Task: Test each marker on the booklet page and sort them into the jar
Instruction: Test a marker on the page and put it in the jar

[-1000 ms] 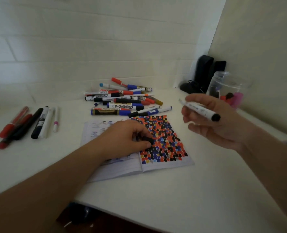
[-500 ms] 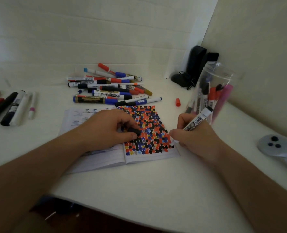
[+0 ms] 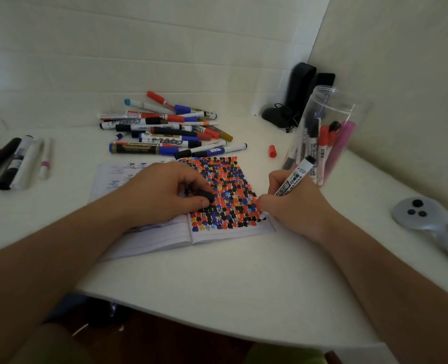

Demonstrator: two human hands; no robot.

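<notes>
An open booklet (image 3: 233,232) lies on the white table, its right page covered in red, blue and black blots. My right hand (image 3: 296,206) grips a white marker (image 3: 293,179), its tip pressed on the page's lower right corner. My left hand (image 3: 162,193) rests on the booklet and pinches a black cap (image 3: 205,195). A clear jar (image 3: 330,122) with several markers stands just behind my right hand. A pile of markers (image 3: 170,130) lies behind the booklet.
More markers (image 3: 15,164) lie in a row at the far left. A loose red cap (image 3: 272,151) sits near the jar. Black objects (image 3: 296,95) stand in the back corner. A grey controller (image 3: 425,219) lies at the right. Walls close the back and right.
My right hand has come down from mid-air, turned the marker tip-down and set it on the page's lower right corner. The left hand has kept the cap on the booklet.
</notes>
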